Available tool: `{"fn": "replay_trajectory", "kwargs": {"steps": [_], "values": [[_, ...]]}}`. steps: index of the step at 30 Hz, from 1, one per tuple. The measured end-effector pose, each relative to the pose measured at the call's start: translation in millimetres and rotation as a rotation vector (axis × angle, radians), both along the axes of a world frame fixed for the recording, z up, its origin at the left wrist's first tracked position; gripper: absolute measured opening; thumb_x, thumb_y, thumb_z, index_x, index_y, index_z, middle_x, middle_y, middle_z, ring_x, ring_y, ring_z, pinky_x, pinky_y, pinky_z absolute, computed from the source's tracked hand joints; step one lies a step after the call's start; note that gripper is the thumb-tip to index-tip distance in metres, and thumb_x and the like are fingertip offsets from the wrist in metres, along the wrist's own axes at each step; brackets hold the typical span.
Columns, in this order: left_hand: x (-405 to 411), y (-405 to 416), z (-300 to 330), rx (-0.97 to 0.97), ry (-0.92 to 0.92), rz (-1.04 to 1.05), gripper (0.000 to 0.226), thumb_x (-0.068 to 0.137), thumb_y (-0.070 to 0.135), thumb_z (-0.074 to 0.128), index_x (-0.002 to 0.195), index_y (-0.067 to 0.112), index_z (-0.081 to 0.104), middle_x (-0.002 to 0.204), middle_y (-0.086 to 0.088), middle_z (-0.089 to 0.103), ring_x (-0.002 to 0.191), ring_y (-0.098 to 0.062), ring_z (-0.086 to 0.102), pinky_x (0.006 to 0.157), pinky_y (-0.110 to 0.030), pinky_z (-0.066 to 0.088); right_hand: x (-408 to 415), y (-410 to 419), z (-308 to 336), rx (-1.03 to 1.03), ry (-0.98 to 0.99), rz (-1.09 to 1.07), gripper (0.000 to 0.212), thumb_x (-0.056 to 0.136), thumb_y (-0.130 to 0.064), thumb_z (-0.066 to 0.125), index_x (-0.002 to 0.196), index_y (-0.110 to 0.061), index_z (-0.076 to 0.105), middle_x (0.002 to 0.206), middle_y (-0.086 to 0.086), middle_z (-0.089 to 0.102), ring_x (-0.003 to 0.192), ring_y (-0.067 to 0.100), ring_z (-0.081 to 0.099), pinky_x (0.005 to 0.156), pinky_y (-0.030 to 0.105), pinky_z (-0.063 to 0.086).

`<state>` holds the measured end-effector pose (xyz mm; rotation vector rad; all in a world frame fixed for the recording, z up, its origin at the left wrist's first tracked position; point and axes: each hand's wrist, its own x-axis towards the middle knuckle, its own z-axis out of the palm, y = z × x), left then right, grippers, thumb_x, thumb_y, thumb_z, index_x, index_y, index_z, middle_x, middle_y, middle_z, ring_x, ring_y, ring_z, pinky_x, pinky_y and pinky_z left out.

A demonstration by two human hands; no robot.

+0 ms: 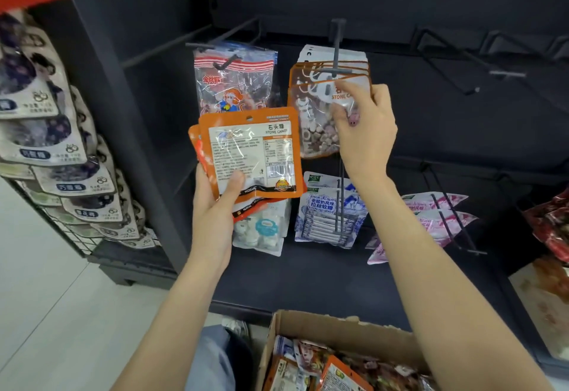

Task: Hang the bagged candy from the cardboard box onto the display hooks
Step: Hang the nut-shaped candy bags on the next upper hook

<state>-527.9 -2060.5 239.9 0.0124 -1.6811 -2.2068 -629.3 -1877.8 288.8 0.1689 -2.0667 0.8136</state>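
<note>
Orange candy bags gripped in left hand, cardboard box below, right hand fingers pinching hanging bag on hook

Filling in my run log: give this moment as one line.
left hand: holds spare stone candy bags | right hand: pinches front bag at hook | cardboard box: more bags

two hands, one cardboard box, several hooks.
</note>
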Motion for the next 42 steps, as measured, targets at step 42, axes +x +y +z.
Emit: {"fn": "replay_trajectory", "kwargs": {"steps": [42], "values": [[12, 68, 8, 0.449, -0.292, -0.198, 0.026, 0.096, 0.026, 0.053, 0.121, 0.024, 0.056, 0.112, -0.003, 0.070, 0.103, -0.023, 0.067, 0.083, -0.041, 0.056, 116, 51, -44, 0.714, 0.075, 0.371, 0.027, 0.080, -0.014, 0.068, 0.107, -0.013, 0.069, 0.104, 0.000, 0.069, 0.096, 0.019, 0.054, 0.078, 0.027, 0.038]]}}
